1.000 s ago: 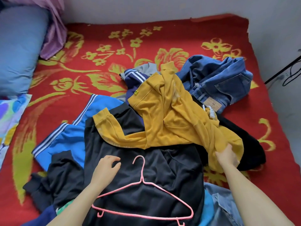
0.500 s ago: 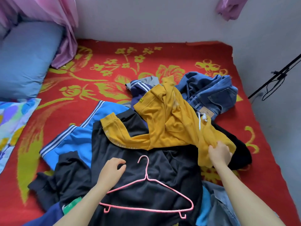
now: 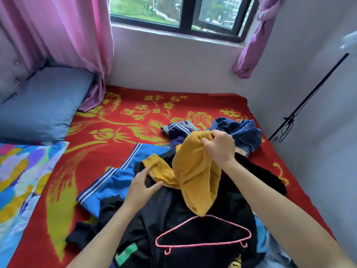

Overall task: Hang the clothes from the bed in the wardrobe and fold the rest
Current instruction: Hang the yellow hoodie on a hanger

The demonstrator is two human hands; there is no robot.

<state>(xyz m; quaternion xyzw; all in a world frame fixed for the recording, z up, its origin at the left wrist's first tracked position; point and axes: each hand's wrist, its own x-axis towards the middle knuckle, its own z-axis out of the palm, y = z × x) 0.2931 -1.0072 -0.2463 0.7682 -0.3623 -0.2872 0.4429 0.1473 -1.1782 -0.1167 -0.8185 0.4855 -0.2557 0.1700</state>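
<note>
1. The room is lit evenly by soft daylight admitted through the window [image 3: 150,8]; only faint shadows are cast.
2. Edges are bowed by wide-angle distortion.
3. Slight blur is seen, perhaps from motion.

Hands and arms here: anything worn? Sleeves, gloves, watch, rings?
Nothing worn shows. The left hand and right hand are ungloved, no rings, no watch or wristband. The left forearm and right forearm are bare to the frame's edge; no sleeve in view.

Bed [image 3: 116,120] before you, red blanket [image 3: 193,105] with yellow flowers. Blue pillow [image 3: 44,105] far on your left, multicoloured cloth [image 3: 25,171] nearer. Heaped centre-right: blue striped garment [image 3: 117,178], black garments [image 3: 173,209], denim [image 3: 245,130] at far edge.
</note>
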